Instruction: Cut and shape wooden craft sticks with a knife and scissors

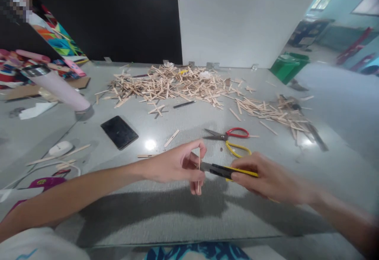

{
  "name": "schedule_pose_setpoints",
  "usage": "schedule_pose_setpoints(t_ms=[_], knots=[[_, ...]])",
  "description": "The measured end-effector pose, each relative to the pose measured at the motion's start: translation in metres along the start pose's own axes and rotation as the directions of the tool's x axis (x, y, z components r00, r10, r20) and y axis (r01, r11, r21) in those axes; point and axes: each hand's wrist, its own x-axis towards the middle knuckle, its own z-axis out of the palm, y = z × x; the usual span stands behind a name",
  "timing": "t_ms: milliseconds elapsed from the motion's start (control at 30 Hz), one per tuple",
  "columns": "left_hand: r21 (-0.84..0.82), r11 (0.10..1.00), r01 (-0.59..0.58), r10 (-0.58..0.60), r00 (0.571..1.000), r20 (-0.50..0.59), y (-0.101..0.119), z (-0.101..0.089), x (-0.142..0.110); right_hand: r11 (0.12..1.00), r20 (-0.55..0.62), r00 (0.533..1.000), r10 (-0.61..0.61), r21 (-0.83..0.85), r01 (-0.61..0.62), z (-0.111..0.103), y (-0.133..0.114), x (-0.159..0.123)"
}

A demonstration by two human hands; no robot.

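Note:
My left hand point(189, 169) pinches a thin wooden craft stick point(199, 159), held upright above the table with its narrow edge toward me. In my right hand point(266, 177) is a yellow and black utility knife point(222, 170), its blade pointing left and meeting the stick between my left fingers. How deep the blade sits in the stick I cannot tell. Just beyond my hands lie open scissors point(226, 137) with one red and one yellow handle. A notched craft stick point(171, 138) lies on the table behind my left hand.
A large heap of craft sticks point(168, 86) lies along the back panels, with more sticks point(266, 112) spread rightward. A black phone point(119, 131), a white mouse-like object point(60, 148) and a pink tumbler point(60, 90) are at left. A green bin point(288, 68) stands at the back right.

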Motion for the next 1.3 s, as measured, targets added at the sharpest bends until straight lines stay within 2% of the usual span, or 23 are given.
schedule_pose_setpoints(t_ms=[233, 533, 733, 1100, 1300], knots=[[0.019, 0.999, 0.039, -0.039, 0.999, 0.015, 0.001, 0.001, -0.001, 0.992, -0.017, 0.999, -0.042, -0.121, 0.040, -0.002, 0.003, 0.001], [0.008, 1.000, 0.004, -0.004, 1.000, 0.030, 0.002, -0.005, 0.007, 0.999, -0.004, 0.999, -0.034, 0.009, 0.034, -0.007, 0.011, 0.005], [0.020, 0.999, -0.044, 0.044, 0.999, 0.022, 0.008, -0.006, 0.011, 0.996, -0.096, 0.994, -0.042, -0.080, 0.034, -0.007, 0.012, 0.002], [0.015, 0.999, -0.039, 0.038, 0.999, 0.034, 0.000, -0.009, 0.011, 0.963, -0.147, 0.984, -0.098, -0.265, 0.057, -0.002, 0.015, 0.004], [-0.005, 0.999, -0.050, 0.050, 0.999, 0.004, -0.002, -0.008, 0.009, 0.974, -0.132, 0.989, -0.069, -0.221, 0.039, 0.002, 0.014, 0.008]])
